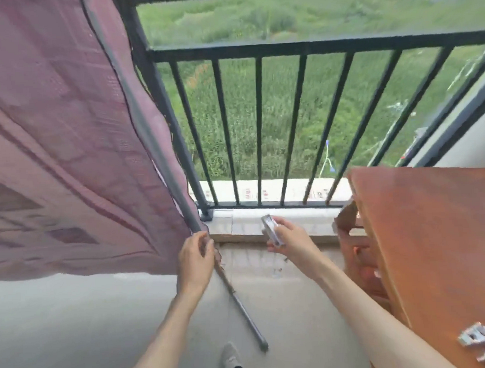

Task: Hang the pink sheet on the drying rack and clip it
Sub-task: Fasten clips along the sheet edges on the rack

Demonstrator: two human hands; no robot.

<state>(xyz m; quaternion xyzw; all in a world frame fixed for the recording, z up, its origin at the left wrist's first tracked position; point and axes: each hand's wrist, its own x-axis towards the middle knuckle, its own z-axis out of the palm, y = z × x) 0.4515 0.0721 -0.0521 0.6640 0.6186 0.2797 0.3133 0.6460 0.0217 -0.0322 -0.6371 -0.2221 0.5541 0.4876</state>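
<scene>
Fingers of our left hand pinch the pink sheet at the rack pole, where the sheet already hangs. Right of the pole, our right hand grips a metal clip. We judge clipping is underway; next, squeeze the clip open and seat it over the pinched edge.

Both bare arms reach forward and down. Left hand is out ahead, knuckles up, fingers and thumb curled in a pinch. Right hand sits beside it, a little apart, fingers wrapped in a grip, thumb on top.
</scene>
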